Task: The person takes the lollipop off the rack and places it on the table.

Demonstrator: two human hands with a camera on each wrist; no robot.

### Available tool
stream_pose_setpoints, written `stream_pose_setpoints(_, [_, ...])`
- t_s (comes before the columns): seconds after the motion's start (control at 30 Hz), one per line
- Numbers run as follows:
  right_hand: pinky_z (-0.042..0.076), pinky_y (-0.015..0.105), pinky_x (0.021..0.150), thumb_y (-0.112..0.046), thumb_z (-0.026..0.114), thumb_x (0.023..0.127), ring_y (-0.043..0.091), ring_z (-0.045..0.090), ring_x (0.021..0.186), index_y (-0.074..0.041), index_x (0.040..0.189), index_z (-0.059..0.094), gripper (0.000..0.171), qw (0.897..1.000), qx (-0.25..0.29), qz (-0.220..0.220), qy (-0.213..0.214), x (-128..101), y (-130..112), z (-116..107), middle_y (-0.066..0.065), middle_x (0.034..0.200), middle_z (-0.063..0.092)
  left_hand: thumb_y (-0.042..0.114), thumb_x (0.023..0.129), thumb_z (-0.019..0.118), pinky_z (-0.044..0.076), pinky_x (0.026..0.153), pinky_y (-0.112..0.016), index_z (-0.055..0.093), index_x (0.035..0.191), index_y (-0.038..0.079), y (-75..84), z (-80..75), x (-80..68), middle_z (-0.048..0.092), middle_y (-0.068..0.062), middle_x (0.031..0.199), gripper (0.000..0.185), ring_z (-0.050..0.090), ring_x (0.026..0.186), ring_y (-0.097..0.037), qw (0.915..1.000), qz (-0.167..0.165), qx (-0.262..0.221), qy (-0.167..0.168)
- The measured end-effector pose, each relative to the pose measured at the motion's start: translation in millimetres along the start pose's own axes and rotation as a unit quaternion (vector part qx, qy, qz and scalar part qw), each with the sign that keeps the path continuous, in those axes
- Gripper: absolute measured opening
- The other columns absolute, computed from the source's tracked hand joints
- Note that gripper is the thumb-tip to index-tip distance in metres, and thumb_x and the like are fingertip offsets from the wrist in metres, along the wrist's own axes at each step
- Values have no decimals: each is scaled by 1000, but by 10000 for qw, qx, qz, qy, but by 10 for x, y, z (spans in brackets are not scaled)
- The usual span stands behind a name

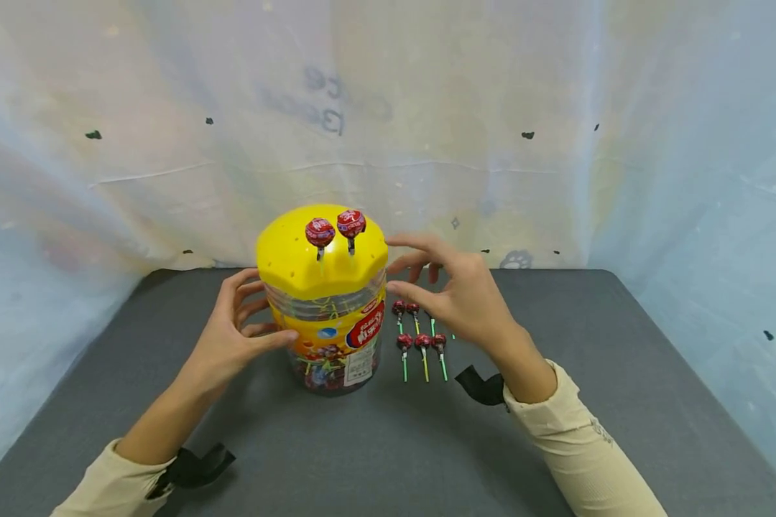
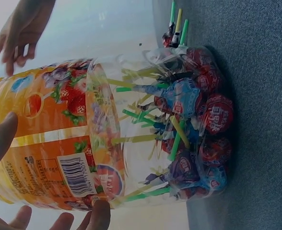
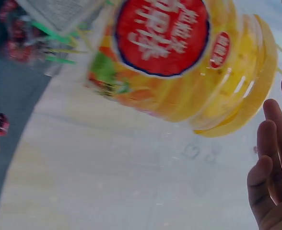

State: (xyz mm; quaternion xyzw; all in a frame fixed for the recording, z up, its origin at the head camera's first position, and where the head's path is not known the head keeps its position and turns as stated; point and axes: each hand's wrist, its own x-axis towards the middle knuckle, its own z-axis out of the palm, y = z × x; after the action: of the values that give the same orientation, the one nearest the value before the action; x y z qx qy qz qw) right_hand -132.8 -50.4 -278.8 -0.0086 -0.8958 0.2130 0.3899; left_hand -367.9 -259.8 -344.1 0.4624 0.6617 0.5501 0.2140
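Note:
A clear plastic jar (image 1: 336, 337) with a yellow lid (image 1: 297, 262) stands mid-table, part full of wrapped lollipops (image 2: 198, 120). Two red lollipops (image 1: 320, 233) (image 1: 351, 224) stand upright in holes in the lid. My left hand (image 1: 268, 307) holds the jar's left side, with the thumb (image 1: 284, 337) on its front and the fingers curled toward its side. My right hand (image 1: 393, 264) hovers just right of the lid, fingers spread and relaxed, and holds nothing. In the right wrist view those fingers (image 3: 270, 177) stay apart from the jar (image 3: 179, 62).
Several red lollipops with green and yellow sticks (image 1: 422, 343) lie in rows on the grey table (image 1: 362, 445), right of the jar and under my right hand. A pale sheet (image 1: 556, 143) walls the table on three sides.

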Motion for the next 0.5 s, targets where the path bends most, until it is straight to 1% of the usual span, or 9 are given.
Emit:
stream_pose_setpoints(0.13, [48,29,68,-18,81,84,6,59,79,-19,138,54,61,9996,-36,-224,187,167,-101,17,-2,96,77,15,87,78,50,90,-14,16,153,30,-17,5,13,28,-10,154,92,37,140,-30,9999,-130,-28,-55])
stream_pose_setpoints(0.23, [48,30,70,-19,81,85,7,58,81,-18,141,51,63,9990,23,-391,235,282,-169,50,-2,98,77,16,86,79,51,90,-14,15,153,29,-6,-5,11,28,-10,155,93,35,142,-32,9997,-224,-22,-31])
stream_pose_setpoints(0.3, [47,28,70,-20,81,85,8,58,81,-17,142,51,64,9984,8,-501,261,343,-198,67,-1,99,76,16,86,79,51,90,-15,15,153,29,12,-9,9,27,-10,156,94,34,143,-32,9996,-272,-28,-31])
stream_pose_setpoints(0.4, [46,26,69,-19,80,85,8,61,81,-16,141,52,62,9975,-54,-644,284,398,-220,91,0,100,76,15,87,78,51,92,-18,13,154,27,33,-14,8,27,-10,156,94,35,142,-33,9994,-339,-6,-72])
stream_pose_setpoints(0.5, [46,25,68,-16,79,86,8,65,83,-16,139,54,58,9972,2,-719,218,426,-214,124,0,100,75,16,88,78,51,97,-25,11,154,27,38,-19,5,27,-10,156,94,37,141,-33,9991,-400,60,-90])
